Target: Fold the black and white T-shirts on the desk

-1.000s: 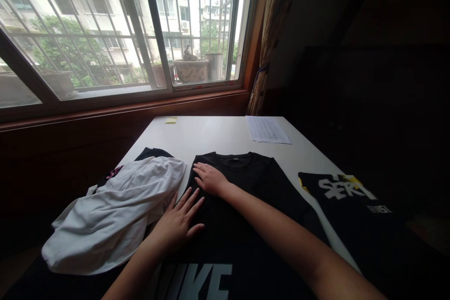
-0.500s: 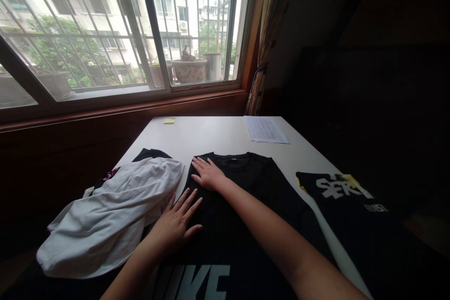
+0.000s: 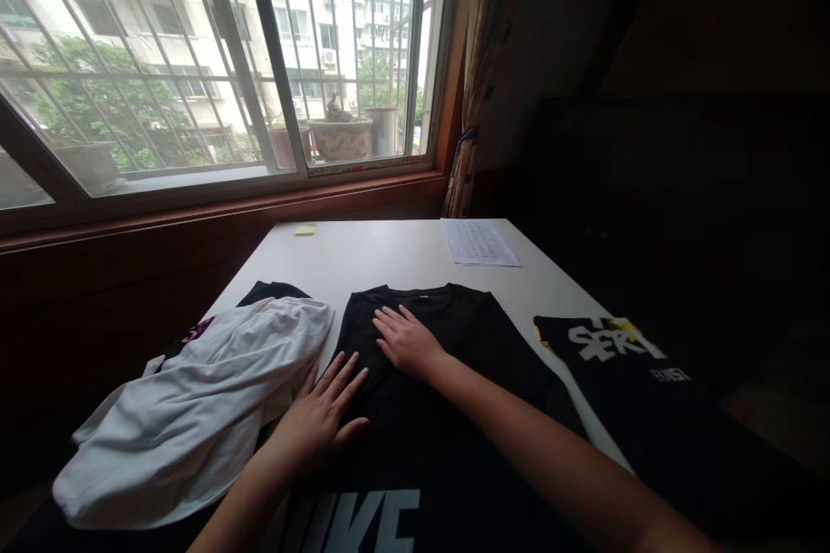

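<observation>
A black T-shirt (image 3: 447,415) with large pale letters near the bottom of the view lies spread on the white table (image 3: 369,252), its collar towards the window. My left hand (image 3: 328,406) rests flat at the shirt's left edge, fingers spread. Higher up, just below the collar, my right hand (image 3: 407,343) lies flat on the fabric with its fingers stretched out. Neither hand grips anything. Close by on the left is a crumpled white garment (image 3: 194,402), lying over dark clothing. My right forearm covers part of the shirt.
At the right edge of the table lies a dark garment (image 3: 603,363) with white and yellow print. Towards the back are a printed sheet of paper (image 3: 481,242) and a yellow sticky note (image 3: 305,230). A barred window (image 3: 337,60) and a tied curtain (image 3: 463,160) stand beyond.
My right hand has slid from the shirt's left shoulder area to the right and slightly nearer, below the collar. My left hand stays in place on the shirt. The view has shifted slightly.
</observation>
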A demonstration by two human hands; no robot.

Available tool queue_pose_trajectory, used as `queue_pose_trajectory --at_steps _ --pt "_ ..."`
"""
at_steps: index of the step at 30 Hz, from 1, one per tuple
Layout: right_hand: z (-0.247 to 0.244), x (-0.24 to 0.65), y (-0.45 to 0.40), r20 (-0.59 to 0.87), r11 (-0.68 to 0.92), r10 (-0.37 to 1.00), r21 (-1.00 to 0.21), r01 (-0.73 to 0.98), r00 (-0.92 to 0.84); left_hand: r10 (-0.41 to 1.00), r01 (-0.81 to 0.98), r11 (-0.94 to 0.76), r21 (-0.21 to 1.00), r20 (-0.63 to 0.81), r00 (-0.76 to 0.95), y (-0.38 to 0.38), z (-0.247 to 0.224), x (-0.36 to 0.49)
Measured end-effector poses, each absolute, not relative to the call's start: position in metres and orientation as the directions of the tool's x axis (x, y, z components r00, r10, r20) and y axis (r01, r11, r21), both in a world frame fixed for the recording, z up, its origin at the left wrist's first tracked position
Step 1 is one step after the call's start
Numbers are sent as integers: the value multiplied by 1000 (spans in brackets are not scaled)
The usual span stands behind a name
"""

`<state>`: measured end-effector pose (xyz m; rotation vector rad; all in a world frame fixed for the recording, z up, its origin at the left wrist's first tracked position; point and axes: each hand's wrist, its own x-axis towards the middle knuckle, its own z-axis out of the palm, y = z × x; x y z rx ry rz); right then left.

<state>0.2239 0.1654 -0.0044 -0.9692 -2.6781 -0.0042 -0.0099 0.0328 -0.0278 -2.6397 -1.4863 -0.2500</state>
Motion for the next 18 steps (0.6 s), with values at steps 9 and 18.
queue_pose_trajectory --at_steps 9,18 --pt "-12 378 145 229 433 887 -101 896 -402 855 866 -500 -4 158 495 33 -28 -9" --pt "-41 441 105 201 353 922 -91 931 -330 856 874 -487 -13 191 480 36 -33 -8"
